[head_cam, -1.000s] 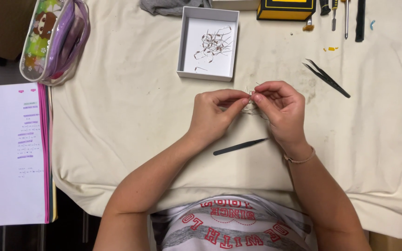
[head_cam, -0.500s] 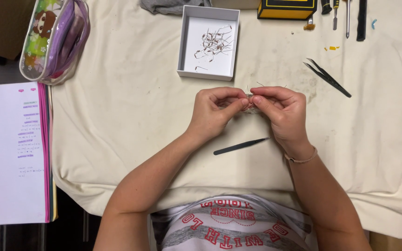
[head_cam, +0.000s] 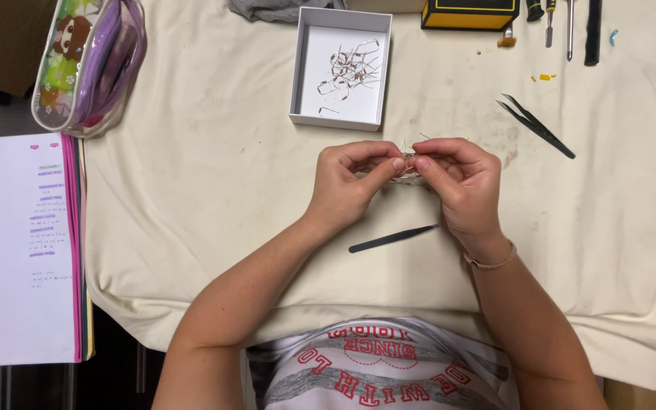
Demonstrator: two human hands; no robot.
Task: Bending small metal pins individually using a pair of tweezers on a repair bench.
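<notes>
Head view: both hands pinch a small wire piece over a cream cloth.

Left hand and right hand meet fingertip to fingertip, squeezing the tiny wire piece between them. White box of similar wire bits sits at 12 o'clock, black tweezers at 6, another pair at 2.

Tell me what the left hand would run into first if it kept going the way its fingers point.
The left hand points right, toward the right hand, which it nearly touches. It would first meet the small bundle of thin wire parts pinched between both hands, then the right fingertips. Depth looks equal, so contact seems immediate.
</notes>
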